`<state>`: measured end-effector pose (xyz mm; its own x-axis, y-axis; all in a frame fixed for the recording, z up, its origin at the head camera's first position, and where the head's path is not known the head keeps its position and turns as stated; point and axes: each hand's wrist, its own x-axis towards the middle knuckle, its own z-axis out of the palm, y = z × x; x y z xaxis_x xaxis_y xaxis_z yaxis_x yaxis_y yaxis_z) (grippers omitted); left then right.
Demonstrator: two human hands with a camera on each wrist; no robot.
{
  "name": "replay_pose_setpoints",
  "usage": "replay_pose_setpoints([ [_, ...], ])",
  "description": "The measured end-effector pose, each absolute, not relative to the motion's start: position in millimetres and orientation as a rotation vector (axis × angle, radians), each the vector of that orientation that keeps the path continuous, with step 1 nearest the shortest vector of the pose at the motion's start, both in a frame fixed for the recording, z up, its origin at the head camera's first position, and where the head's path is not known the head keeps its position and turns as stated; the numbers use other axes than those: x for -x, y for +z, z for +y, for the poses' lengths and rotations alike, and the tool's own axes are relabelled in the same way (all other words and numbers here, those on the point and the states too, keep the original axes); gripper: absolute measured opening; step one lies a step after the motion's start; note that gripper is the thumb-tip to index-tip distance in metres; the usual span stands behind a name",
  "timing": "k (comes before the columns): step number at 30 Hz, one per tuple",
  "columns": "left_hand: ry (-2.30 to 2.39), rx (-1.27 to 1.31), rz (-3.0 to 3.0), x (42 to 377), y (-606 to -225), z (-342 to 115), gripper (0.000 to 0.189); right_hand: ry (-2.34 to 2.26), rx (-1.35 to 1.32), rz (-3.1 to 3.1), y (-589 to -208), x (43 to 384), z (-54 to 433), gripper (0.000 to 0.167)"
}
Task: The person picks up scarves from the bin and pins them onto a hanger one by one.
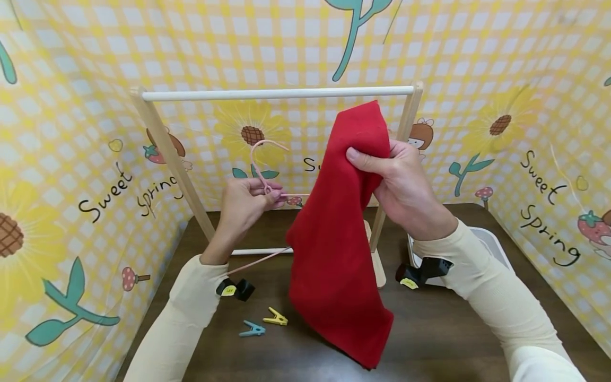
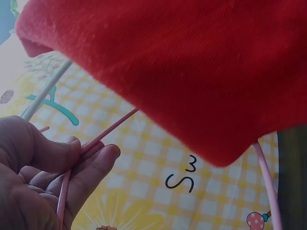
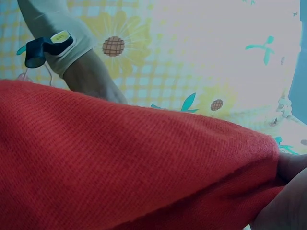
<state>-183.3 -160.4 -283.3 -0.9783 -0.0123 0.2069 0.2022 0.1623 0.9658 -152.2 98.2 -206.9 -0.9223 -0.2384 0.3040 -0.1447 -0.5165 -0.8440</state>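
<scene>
A pink wire hanger (image 1: 258, 164) is pinched near the base of its hook by my left hand (image 1: 245, 204). In the left wrist view, thumb and fingers close on the hanger (image 2: 110, 128). My right hand (image 1: 408, 183) grips a red cloth (image 1: 334, 228) near its top, thumb in front. The cloth hangs down over part of the hanger and hides its right side. In the right wrist view the cloth (image 3: 134, 163) fills the lower half, with only part of the right hand (image 3: 283, 206) at the edge. Whether the cloth is threaded on the hanger, I cannot tell.
Behind the hands stands a rack with a white top bar (image 1: 277, 94) and wooden posts. A yellow clothespin (image 1: 276, 317) and a blue clothespin (image 1: 253, 330) lie on the dark table (image 1: 229, 355). At the right, behind my forearm, is a white tray (image 1: 494, 246).
</scene>
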Motion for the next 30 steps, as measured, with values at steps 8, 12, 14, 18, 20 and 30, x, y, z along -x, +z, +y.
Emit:
replay_pose_setpoints([
  [8,-1.993,0.187,-2.240,185,-283,-151,0.019,-2.630,0.645,1.425,-198,151,86,0.015],
  [12,-1.873,0.148,-2.311,184,-283,-150,0.018,-2.622,0.654,1.425,-195,148,78,0.020],
  [14,-1.780,0.130,-2.349,183,-283,-150,0.016,-2.615,0.653,1.430,-196,148,74,0.021],
  [18,-1.713,0.104,-2.361,183,-282,-150,0.014,-2.587,0.614,1.455,-202,152,69,0.023],
  [20,-1.779,0.113,-2.332,183,-282,-150,0.016,-2.563,0.588,1.490,-208,155,68,0.025],
  [30,-2.164,0.214,-2.112,178,-274,-152,0.022,-2.468,0.385,1.612,-253,168,71,0.021],
])
